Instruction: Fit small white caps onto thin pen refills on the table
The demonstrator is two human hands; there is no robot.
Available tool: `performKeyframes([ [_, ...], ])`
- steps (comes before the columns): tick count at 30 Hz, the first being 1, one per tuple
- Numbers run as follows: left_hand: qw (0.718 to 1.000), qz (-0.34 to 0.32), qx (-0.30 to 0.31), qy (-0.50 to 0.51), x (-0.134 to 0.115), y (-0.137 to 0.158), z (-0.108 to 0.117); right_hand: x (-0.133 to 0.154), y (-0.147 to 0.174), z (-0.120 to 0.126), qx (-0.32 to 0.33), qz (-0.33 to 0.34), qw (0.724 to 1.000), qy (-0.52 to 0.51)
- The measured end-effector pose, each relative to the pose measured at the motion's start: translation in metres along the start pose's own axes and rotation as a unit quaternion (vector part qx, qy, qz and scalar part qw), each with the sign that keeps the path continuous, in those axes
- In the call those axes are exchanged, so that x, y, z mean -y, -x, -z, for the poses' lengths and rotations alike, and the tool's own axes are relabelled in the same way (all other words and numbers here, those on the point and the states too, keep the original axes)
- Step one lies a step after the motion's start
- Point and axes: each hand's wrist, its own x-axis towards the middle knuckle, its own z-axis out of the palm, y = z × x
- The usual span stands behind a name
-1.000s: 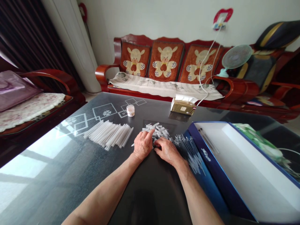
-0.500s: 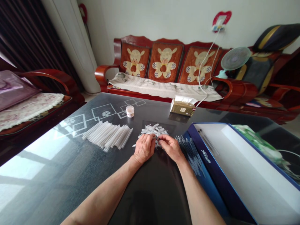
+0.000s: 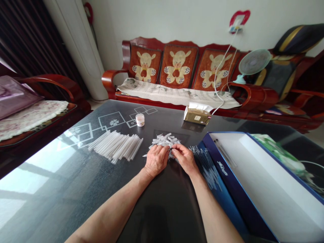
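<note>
My left hand (image 3: 157, 160) and my right hand (image 3: 185, 158) meet fingertip to fingertip just in front of a heap of short white plastic pieces (image 3: 165, 139). Both have their fingers pinched together. Whatever lies between the fingertips is small and mostly hidden, so its kind does not show. Left of the heap lies a pile of long translucent white tubes (image 3: 117, 145). To the right, beside my right wrist, thin dark-tipped clear rods (image 3: 208, 168) rest on a blue surface.
An open blue box (image 3: 268, 189) with a white inside fills the table's right side, a few thin rods in its far corner. Toward the back stand a small round tub (image 3: 140, 120) and a tissue box (image 3: 197, 115). Behind the table is a wooden sofa (image 3: 111, 79).
My fingertips have drawn closer together over the near edge of the heap. The piles, tub and boxes stay as they were.
</note>
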Motion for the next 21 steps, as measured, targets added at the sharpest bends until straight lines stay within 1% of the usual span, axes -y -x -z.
performKeyframes([
  [9, 1.0, 0.001, 0.012, -0.015, 0.0001, -0.0004, 0.0005, -0.0021, -0.0004, 0.0007, 0.008, 0.018, 1.0, 0.013],
  [16, 0.999, -0.002, 0.011, -0.047, 0.0014, -0.0017, 0.0001, -0.0081, -0.0021, -0.0009, -0.013, 0.032, 0.999, 0.039],
  [21, 0.999, -0.002, 0.0, -0.042, 0.0016, -0.0014, -0.0005, -0.0071, -0.0017, -0.0038, -0.011, 0.019, 1.0, 0.015],
])
